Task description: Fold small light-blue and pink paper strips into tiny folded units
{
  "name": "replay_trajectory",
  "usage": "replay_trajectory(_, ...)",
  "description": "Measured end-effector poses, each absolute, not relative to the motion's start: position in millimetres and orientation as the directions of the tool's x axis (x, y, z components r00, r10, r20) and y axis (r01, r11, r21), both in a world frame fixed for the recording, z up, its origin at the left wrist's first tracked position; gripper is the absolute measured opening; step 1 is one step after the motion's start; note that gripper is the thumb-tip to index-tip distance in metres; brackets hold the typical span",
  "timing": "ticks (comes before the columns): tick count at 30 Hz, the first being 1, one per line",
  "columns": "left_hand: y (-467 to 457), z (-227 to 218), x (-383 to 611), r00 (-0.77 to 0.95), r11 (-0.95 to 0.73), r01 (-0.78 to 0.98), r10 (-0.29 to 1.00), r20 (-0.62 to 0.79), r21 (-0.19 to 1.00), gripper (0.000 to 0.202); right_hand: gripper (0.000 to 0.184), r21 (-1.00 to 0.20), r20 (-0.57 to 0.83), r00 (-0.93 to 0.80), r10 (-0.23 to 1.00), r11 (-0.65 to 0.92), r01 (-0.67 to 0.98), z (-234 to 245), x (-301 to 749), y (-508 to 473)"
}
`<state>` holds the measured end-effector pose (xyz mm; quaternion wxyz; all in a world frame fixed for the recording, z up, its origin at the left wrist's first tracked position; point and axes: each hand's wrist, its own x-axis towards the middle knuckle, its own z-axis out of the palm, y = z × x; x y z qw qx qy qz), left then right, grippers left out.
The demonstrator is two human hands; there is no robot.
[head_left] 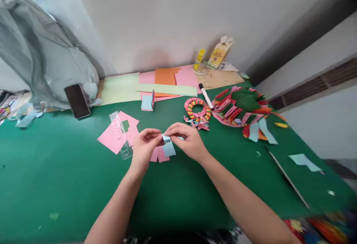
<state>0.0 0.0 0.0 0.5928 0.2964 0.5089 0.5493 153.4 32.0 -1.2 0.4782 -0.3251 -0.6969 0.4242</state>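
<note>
Between the fingertips of both hands is a small light-blue piece of paper (pixel 166 138), which looks bent or folded. My left hand (pixel 146 145) pinches its left side. Fingers of my right hand (pixel 187 140) close on its right side. Just below lie another light-blue paper piece (pixel 169 149) and pink paper pieces (pixel 163 155) on the green table. To the left, pink sheets (pixel 113 136) lie with a clear plastic ruler (pixel 126 151) among them. Beyond the hands sits a small stack of blue and pink squares (pixel 147 102).
A paper ring (pixel 198 109), a marker (pixel 206 97) and a large layered paper piece (pixel 241 106) lie right of centre. Coloured sheets (pixel 166 76) and a glue stick (pixel 199 59) are by the wall. A phone (pixel 77 101) leans on a grey bag (pixel 44 50). A long thin blade-like strip (pixel 288 179) lies right.
</note>
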Motion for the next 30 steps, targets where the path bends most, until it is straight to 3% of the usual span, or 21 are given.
replay_trajectory(6,-2,6,0,-0.108,0.221,-0.402,0.952,-0.286,0.889,0.030,0.020,-0.765,0.560,-0.342,0.755,0.629,0.138,-1,154,32)
replay_trajectory(17,-3,9,1,-0.086,0.236,-0.425,0.950,-0.299,0.874,0.030,0.019,-0.750,0.591,-0.373,0.715,0.657,0.073,1,158,37)
replay_trajectory(30,-3,11,1,-0.068,0.260,-0.483,0.941,-0.332,0.836,0.033,0.021,-0.622,0.657,-0.475,0.585,0.777,0.096,-5,165,39)
